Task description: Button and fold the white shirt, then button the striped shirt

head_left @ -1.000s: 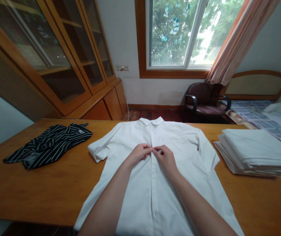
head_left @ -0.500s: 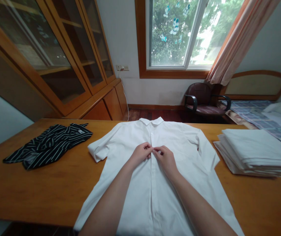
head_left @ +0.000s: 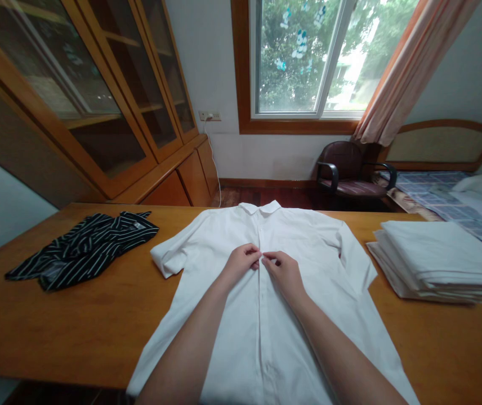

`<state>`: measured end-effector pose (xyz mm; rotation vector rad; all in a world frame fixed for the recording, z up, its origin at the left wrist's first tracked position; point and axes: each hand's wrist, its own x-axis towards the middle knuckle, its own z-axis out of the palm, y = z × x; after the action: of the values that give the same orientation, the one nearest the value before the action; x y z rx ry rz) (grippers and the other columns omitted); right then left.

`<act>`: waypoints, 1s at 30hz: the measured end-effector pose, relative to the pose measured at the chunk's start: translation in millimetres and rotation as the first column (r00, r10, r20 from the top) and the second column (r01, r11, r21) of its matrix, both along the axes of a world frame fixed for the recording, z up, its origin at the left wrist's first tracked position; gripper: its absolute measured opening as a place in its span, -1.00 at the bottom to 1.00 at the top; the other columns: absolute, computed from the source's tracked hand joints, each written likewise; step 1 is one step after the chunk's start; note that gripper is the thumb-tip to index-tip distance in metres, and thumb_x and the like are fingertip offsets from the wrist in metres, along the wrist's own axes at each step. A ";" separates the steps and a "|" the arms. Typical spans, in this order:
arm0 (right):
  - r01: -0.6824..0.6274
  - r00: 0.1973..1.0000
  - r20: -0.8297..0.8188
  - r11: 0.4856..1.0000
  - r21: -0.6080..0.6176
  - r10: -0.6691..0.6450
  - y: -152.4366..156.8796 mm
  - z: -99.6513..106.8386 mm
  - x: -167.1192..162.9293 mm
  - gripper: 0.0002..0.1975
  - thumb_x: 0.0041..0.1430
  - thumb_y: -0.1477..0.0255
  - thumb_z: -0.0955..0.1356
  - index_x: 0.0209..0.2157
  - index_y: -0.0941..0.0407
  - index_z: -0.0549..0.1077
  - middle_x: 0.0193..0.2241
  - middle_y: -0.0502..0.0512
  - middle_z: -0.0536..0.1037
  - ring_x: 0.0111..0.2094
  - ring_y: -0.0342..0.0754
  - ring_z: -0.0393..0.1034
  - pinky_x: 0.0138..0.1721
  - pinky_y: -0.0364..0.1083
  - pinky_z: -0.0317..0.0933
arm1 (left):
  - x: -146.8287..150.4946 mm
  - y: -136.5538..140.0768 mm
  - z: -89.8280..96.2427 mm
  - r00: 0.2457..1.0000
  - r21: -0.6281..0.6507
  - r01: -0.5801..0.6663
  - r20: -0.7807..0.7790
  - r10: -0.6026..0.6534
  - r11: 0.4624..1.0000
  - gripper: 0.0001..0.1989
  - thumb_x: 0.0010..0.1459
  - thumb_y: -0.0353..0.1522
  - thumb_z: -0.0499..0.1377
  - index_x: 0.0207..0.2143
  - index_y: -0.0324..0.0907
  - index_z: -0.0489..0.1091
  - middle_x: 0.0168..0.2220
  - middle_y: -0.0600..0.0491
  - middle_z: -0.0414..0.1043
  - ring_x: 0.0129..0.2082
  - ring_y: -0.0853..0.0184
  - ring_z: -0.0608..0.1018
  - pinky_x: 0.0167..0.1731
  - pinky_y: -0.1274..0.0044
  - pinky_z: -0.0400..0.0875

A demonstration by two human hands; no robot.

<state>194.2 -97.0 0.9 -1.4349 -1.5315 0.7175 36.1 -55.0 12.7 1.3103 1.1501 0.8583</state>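
A white shirt (head_left: pixel 224 315) lies front side up on the wooden table, its collar pointing away from me and its sleeves out to both sides. My left hand (head_left: pixel 243 262) pinches the edge of the front placket at chest height. Close beside it, my right hand (head_left: pixel 282 271) pinches the other side of the same spot, fingertips almost touching the left ones. Whatever button sits between the fingertips is hidden by them. Below the hands the placket runs down the middle toward me, between my forearms.
A crumpled black garment with white stripes (head_left: pixel 93 247) lies at the table's left. On the right sits a stack of folded white cloth (head_left: pixel 443 259). Beyond the wooden table (head_left: pixel 76 332) are a glass-door cabinet (head_left: pixel 110 112), an armchair (head_left: pixel 346 169) and a bed (head_left: pixel 452 194).
My fingertips have shifted very slightly apart at the placket. The shirt and everything around it stay in place.
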 end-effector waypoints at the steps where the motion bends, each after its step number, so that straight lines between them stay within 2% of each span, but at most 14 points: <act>1: 0.009 1.000 -0.003 1.000 -0.011 -0.009 -0.1 0.1 -0.3 -0.77 0.15 0.31 0.37 -0.22 0.10 0.60 -0.32 0.10 0.63 -0.38 -0.02 0.44 -0.26 -0.05 0.28 | -0.8 -0.1 0.1 1.000 0.006 0.008 -0.002 -0.008 1.000 -0.85 0.02 -0.31 0.24 -0.42 -0.23 0.43 -0.54 0.12 0.42 -0.58 0.45 0.48 -0.49 0.62 0.35; 14: 0.021 0.999 0.034 0.999 -0.026 -0.020 -0.2 1.5 -1.5 -0.82 0.14 0.32 0.36 -0.30 0.09 0.57 -0.36 0.08 0.61 -0.38 -0.01 0.44 -0.27 -0.05 0.27 | -9.0 2.9 -1.7 0.996 0.027 0.080 -0.040 -0.079 0.996 -0.77 0.05 -0.24 0.27 -0.32 -0.23 0.53 -0.42 0.06 0.51 -0.44 0.39 0.52 -0.36 0.56 0.43; 21: 0.007 0.997 0.075 1.000 -0.017 -0.006 1.0 0.5 -2.0 -0.83 0.18 0.32 0.34 -0.33 0.09 0.54 -0.36 0.09 0.60 -0.38 -0.01 0.43 -0.29 -0.06 0.24 | -9.7 0.4 5.7 0.990 0.039 0.119 -0.087 -0.115 0.992 -0.77 0.08 -0.25 0.24 -0.33 -0.25 0.53 -0.46 0.07 0.49 -0.46 0.39 0.50 -0.37 0.56 0.38; 25: -0.001 0.993 0.118 1.000 -0.011 0.002 -1.0 2.5 -3.1 -0.84 0.23 0.32 0.31 -0.34 0.09 0.48 -0.38 0.05 0.57 -0.40 -0.04 0.40 -0.31 -0.09 0.20 | -9.8 0.1 7.4 0.984 0.100 0.123 -0.143 -0.108 0.987 -0.79 0.09 -0.26 0.21 -0.35 -0.24 0.53 -0.56 0.12 0.42 -0.50 0.40 0.45 -0.42 0.58 0.30; 30: 0.001 0.965 0.261 1.000 -0.015 0.003 -3.8 6.4 -7.5 -0.82 0.29 0.33 0.25 -0.34 0.08 0.41 -0.38 0.05 0.53 -0.38 -0.05 0.37 -0.32 -0.11 0.14 | -8.9 0.5 6.6 0.978 0.148 0.136 -0.176 -0.109 0.980 -0.79 0.08 -0.27 0.20 -0.39 -0.24 0.53 -0.59 0.13 0.39 -0.53 0.41 0.41 -0.45 0.59 0.26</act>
<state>186.7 -100.8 7.2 -1.5897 -1.7289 0.5575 27.3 -54.5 19.4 1.5933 1.1351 0.7727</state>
